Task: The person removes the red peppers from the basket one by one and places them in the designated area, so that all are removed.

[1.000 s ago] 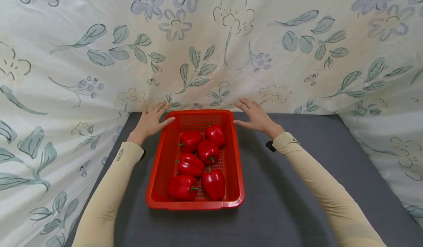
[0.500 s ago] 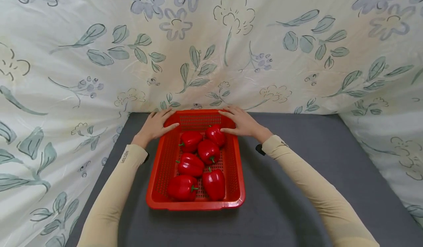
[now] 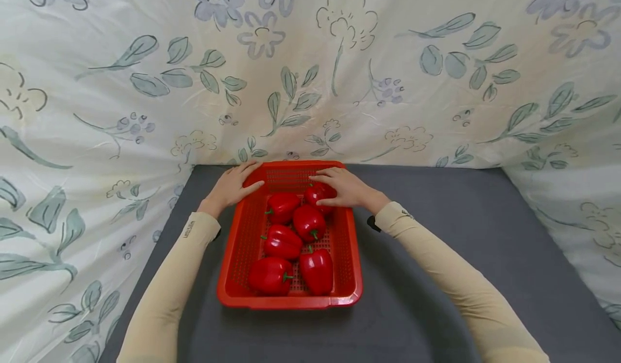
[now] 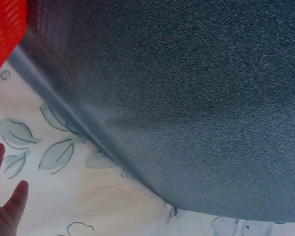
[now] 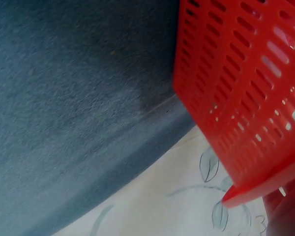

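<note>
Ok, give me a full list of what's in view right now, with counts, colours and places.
Basket: one, red, perforated, on the mat, centre.
Peppers: six, red with green stems, in the basket.
Mat: one, dark grey, under the basket.
Cloth: cream with a grey-green leaf and flower print, behind and at both sides.
Sleeves: two, beige, on the forearms.
Left hand: flat on the basket's far left corner.
Right hand: over the far right corner, fingers on the farthest pepper.

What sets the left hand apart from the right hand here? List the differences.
The left hand rests on the basket's far left corner rim; the right hand reaches inside the basket. The left hand touches no pepper; the right hand's fingers curl over the farthest red pepper. Both wear beige sleeves.
</note>
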### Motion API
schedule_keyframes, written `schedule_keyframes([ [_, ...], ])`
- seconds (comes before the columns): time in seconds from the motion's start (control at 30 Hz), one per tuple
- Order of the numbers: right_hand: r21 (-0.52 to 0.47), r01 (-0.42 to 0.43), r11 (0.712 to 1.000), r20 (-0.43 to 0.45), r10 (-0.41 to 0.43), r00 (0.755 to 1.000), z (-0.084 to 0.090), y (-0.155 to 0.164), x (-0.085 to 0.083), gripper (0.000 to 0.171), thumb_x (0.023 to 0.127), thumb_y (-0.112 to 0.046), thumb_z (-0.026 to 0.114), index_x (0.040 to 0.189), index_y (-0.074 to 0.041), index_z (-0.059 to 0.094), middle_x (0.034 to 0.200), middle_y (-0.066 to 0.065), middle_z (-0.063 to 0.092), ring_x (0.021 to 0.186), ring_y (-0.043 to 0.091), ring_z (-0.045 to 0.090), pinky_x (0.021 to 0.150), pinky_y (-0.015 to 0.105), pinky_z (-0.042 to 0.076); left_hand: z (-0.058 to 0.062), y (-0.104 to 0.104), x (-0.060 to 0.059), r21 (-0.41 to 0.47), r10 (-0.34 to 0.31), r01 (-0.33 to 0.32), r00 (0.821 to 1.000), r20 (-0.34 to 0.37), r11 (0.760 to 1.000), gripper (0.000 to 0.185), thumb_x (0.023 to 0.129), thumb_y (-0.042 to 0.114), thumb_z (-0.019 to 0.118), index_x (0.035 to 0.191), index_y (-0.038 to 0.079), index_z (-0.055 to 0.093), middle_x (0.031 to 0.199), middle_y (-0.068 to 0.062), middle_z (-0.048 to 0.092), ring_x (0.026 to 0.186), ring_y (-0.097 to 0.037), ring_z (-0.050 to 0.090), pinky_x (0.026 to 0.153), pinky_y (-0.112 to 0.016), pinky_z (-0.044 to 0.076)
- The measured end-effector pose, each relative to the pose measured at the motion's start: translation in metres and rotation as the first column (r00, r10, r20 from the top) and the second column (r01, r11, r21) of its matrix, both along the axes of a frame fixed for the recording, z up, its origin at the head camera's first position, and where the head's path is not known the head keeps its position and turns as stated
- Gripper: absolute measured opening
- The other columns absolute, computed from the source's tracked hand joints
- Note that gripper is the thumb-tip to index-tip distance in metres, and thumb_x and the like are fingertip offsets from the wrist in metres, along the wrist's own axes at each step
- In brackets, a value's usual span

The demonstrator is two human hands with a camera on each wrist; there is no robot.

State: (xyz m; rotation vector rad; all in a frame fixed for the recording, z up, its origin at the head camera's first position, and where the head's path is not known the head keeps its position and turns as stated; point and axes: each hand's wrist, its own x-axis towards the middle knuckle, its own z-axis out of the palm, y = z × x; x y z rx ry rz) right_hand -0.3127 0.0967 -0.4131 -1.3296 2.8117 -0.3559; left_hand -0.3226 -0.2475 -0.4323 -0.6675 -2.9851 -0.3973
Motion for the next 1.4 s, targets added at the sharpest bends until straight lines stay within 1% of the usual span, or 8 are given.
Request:
schedule_keyframes([
  [0.13,0.030,0.006,1.000,0.036,-0.007,0.999,0.000,-0.005,0.001,0.067,0.083,-0.048,0.063,0.139,-0.016,0.044,0.141,0.013,0.042,0.129,0.029,0.038,0.108,0.049,0.027,0.000,0.002,-0.001,0.029,0.001,-0.001,1.000,0.001,1.000,0.068,0.091,0.061,0.035,0.147,0.022,0.028,0.150,-0.008,0.028,0.134,-0.034,0.032,0.107,-0.055,0.023],
  [0.3,0.081,0.036,0.996,0.090,-0.044,0.995,-0.002,-0.008,0.001,0.067,0.083,-0.046,0.063,0.140,-0.018,0.043,0.142,0.013,0.040,0.129,0.030,0.036,0.106,0.050,0.031,0.000,0.003,-0.001,0.062,-0.002,0.001,1.000,0.019,0.998,0.066,0.091,0.059,0.037,0.147,0.024,0.027,0.151,-0.006,0.026,0.134,-0.032,0.033,0.107,-0.054,0.026],
  [0.57,0.192,0.060,0.980,0.060,-0.072,0.996,-0.003,-0.014,0.000,0.067,0.083,-0.046,0.062,0.141,-0.022,0.041,0.141,0.013,0.040,0.128,0.031,0.038,0.105,0.049,0.032,0.000,0.003,0.001,0.092,0.001,-0.005,0.999,0.044,0.996,0.065,0.092,0.058,0.036,0.148,0.027,0.024,0.152,-0.005,0.024,0.132,-0.033,0.035,0.105,-0.055,0.029],
  [0.73,0.246,0.085,0.965,0.064,-0.104,0.992,-0.001,-0.018,0.002,0.076,0.078,-0.044,0.068,0.144,-0.023,0.036,0.142,0.015,0.039,0.127,0.034,0.040,0.106,0.051,0.030,0.000,0.003,0.001,0.095,0.007,-0.012,0.998,0.055,0.995,0.063,0.093,0.053,0.039,0.148,0.027,0.023,0.152,-0.005,0.023,0.132,-0.034,0.035,0.105,-0.056,0.029],
  [0.87,0.279,0.095,0.956,0.056,-0.115,0.992,-0.002,-0.020,0.001,0.084,0.075,-0.044,0.072,0.145,-0.024,0.032,0.143,0.014,0.037,0.126,0.034,0.041,0.106,0.050,0.030,0.001,0.003,0.001,0.097,0.009,-0.015,0.998,0.061,0.995,0.062,0.093,0.051,0.041,0.148,0.026,0.024,0.152,-0.006,0.023,0.132,-0.033,0.034,0.105,-0.055,0.029],
  [1.17,0.252,0.095,0.963,0.078,-0.118,0.990,0.000,-0.021,0.003,0.083,0.075,-0.041,0.073,0.145,-0.021,0.033,0.141,0.014,0.038,0.122,0.032,0.043,0.103,0.049,0.035,0.000,0.002,0.002,0.091,0.005,-0.011,0.998,0.065,0.996,0.063,0.093,0.053,0.040,0.148,0.027,0.023,0.152,-0.005,0.022,0.132,-0.034,0.036,0.105,-0.055,0.029],
  [1.27,0.239,0.088,0.967,0.079,-0.110,0.991,0.002,-0.021,0.004,0.083,0.075,-0.041,0.073,0.145,-0.021,0.032,0.141,0.015,0.038,0.123,0.033,0.043,0.102,0.049,0.036,-0.001,0.001,0.002,0.095,0.005,-0.012,0.998,0.065,0.995,0.062,0.093,0.050,0.041,0.148,0.026,0.023,0.152,-0.005,0.022,0.131,-0.034,0.036,0.105,-0.055,0.030],
  [1.4,0.208,0.089,0.974,0.078,-0.107,0.991,0.003,-0.020,0.005,0.086,0.074,-0.041,0.074,0.146,-0.022,0.030,0.142,0.015,0.036,0.122,0.035,0.043,0.100,0.048,0.040,-0.003,0.001,0.003,0.094,0.004,-0.010,0.998,0.068,0.996,0.064,0.093,0.053,0.040,0.148,0.025,0.024,0.153,-0.003,0.021,0.131,-0.034,0.036,0.105,-0.055,0.029],
])
